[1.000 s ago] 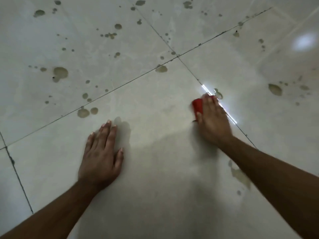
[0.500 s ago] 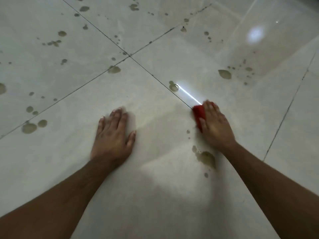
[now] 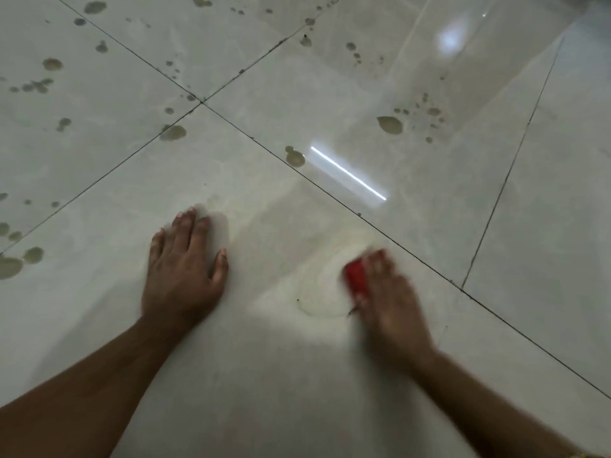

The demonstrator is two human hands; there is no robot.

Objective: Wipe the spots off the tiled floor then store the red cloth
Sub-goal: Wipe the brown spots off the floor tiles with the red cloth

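Observation:
My right hand presses a red cloth flat on the pale tiled floor; the hand is blurred and hides most of the cloth. A faint wet smear ring lies just left of the cloth. My left hand rests flat on the same tile, fingers spread, holding nothing. Brownish spots remain farther out: one beside the grout line, one to the far right, one near the tile corner, and several at the left edge.
Dark grout lines cross at a tile corner. A bright strip of reflected light lies on the glossy tile beyond my right hand. Several small spots scatter over the far left tiles.
My right hand slid the red cloth back toward me, off the grout line and over the spots below it; those spots are now a faint smear. My left hand stayed planted.

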